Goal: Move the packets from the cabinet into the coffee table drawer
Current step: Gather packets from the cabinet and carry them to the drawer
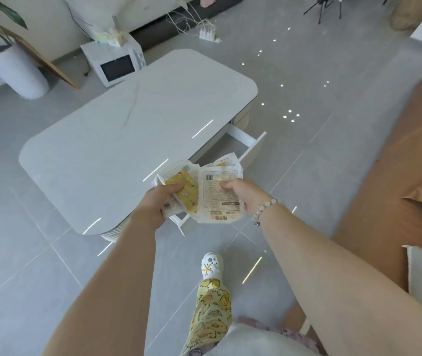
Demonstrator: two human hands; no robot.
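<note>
At the bottom centre of the frame a leg in yellow cartoon-print trousers steps forward in a white clog [211,264] with charms on its toe. Just above it, both bare arms reach in. The left hand [158,204] has its fingers [176,187] curled round a crumpled fan of packets [217,199], thin glossy plastic, some printed yellow. The right hand [243,195] pinches the white, label-side ones, thumb on top, with a pale bead bracelet [266,205] at that wrist. The bundle is held in the air, at centre frame, over the near end of the open drawer [243,140].

That drawer is a shallow white box with thin square walls, pulled out from the long side of the coffee table toward the right. The tabletop [132,129] is smooth, pale and stone-like, with rounded corners and a thin edge. Glossy grey floor tiles [307,104] leave a wide lane between drawer front and the tan sofa [384,176] filling the right edge. Farther off, upper left, a white microwave [113,64] sits on the floor beside a ribbed white planter [17,70].
</note>
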